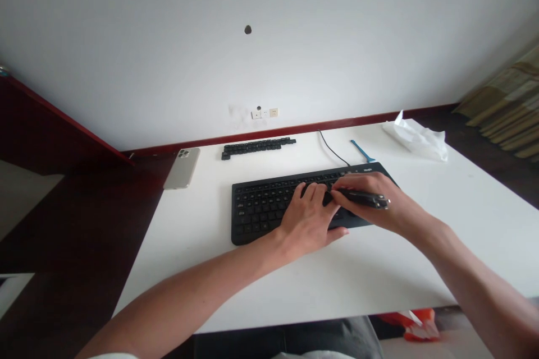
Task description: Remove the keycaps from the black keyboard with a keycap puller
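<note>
The white tabletop [458, 207] bears a black keyboard [267, 202] near its middle. A crumpled bag [419, 137] lies far right. The left hand [309, 221] rests on the keys, fingers spread; the right hand [381, 182] grips a pen [364, 197] above them. Left, a phone [182, 169]; beyond the keyboard, a blue brush [362, 151] and rows of keycaps [252, 147].

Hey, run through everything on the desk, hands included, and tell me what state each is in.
Keyboard, lying flat, keys up.
Left hand, spread open over the keyboard.
Black pen-shaped tool, gripped.
Right hand, closed around that tool.
Black keycaps, loose, lined in rows.
Phone, face down.
Cable, slightly curved.
Blue tool, lying flat.
White plastic bag, crumpled.
</note>
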